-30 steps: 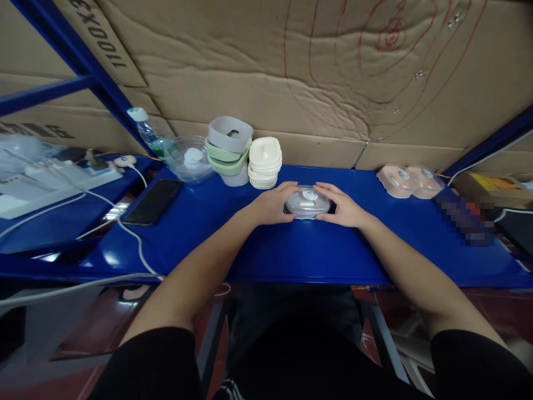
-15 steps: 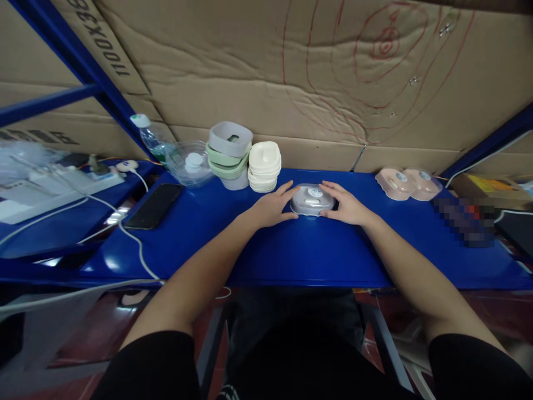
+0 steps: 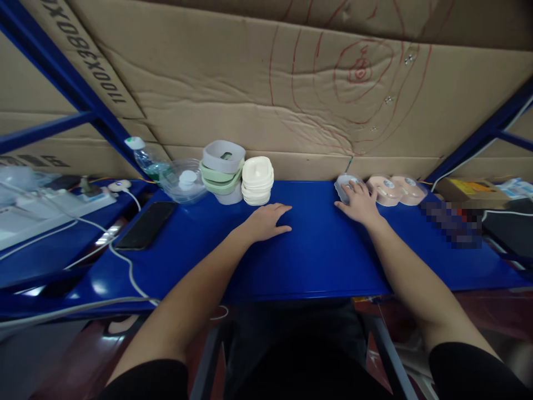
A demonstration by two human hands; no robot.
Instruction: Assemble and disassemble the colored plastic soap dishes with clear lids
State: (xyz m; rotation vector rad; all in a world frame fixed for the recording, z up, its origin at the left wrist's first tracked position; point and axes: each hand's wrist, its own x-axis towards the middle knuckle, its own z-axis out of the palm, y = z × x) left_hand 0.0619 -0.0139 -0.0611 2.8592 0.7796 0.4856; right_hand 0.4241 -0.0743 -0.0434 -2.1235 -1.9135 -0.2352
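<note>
A grey soap box (image 3: 341, 188) with a clear lid is at the back right of the blue table, partly covered by my fingers. My right hand (image 3: 361, 204) grips it from above, thumb on the near side and fingers over the top. Just right of it, two pink soap boxes (image 3: 386, 192) with clear lids and round stickers stand in a row. My left hand (image 3: 266, 222) is open and holds nothing, thumb apart from the fingers. It is nearest to a stack of cream soap-box parts (image 3: 257, 180).
Green and grey box parts (image 3: 222, 172) are stacked beside the cream ones. Further left are clear lids (image 3: 183, 180), a water bottle (image 3: 145, 158) and a phone (image 3: 146, 225). A white cable (image 3: 131, 266) crosses the left side; cardboard (image 3: 216, 83) stands behind the blue table (image 3: 316, 250).
My right hand has carried the grey soap box from the table's middle to the right, beside the pink ones. My left hand has let go of it and stayed near the cream stack.
</note>
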